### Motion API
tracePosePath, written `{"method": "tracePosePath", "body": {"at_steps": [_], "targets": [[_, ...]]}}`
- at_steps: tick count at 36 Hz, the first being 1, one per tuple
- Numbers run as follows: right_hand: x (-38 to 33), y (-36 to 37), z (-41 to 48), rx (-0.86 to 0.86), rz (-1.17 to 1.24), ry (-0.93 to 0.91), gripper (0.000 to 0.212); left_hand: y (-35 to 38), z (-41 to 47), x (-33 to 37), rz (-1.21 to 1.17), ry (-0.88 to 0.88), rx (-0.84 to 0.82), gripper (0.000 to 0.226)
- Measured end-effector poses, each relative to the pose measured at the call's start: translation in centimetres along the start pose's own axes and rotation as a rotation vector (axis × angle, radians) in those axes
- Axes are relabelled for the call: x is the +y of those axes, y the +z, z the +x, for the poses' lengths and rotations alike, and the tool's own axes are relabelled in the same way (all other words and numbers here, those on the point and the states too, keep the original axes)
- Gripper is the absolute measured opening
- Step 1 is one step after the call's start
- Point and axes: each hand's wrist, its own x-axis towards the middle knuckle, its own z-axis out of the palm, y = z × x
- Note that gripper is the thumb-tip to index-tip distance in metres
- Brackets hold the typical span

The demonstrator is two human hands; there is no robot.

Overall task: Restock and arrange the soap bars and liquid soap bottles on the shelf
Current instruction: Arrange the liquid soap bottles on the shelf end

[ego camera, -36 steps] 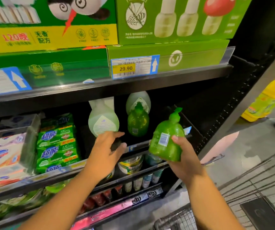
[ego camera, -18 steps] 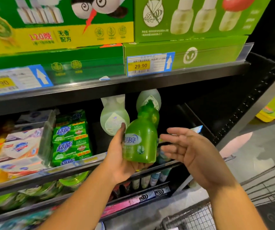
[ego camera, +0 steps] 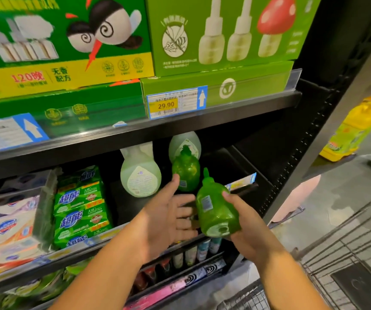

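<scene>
My right hand [ego camera: 245, 222] grips a dark green liquid soap bottle [ego camera: 216, 209], tilted with its base toward me and its pump pointing at the shelf. My left hand [ego camera: 169, 215] is beside it with straight fingers, holding nothing; its thumb tip reaches the lower left edge of a second green bottle [ego camera: 185, 171] standing on the middle shelf [ego camera: 229, 168]. Two pale green bottles [ego camera: 140, 173] [ego camera: 184, 143] stand behind. Green soap bar packs [ego camera: 80, 206] are stacked to the left.
White soap bar packs [ego camera: 5, 224] lie at the far left behind a clear divider [ego camera: 46, 204]. Green boxes [ego camera: 220, 34] fill the shelf above, with a price tag [ego camera: 175, 104]. A wire trolley [ego camera: 347, 260] stands at the lower right. Small bottles [ego camera: 193, 253] line the lower shelf.
The green bottle has passed from my left hand back to my right, now tipped base toward me. My left hand has opened and sits beside it.
</scene>
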Motion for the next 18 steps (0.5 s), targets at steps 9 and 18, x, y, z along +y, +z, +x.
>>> {"method": "tracePosePath", "body": {"at_steps": [9, 18], "targets": [[-0.6, 0.0, -0.6, -0.129, -0.513, -0.518, 0.087, -0.2, 0.0, -1.9, 0.058, 0.414, 0.047, 0.051], [-3.4, 0.0, -2.3, -0.31, -0.648, -0.98, 0.101, -1.7, -0.8, -1.1, 0.226, 0.98, -0.02, 0.053]]}}
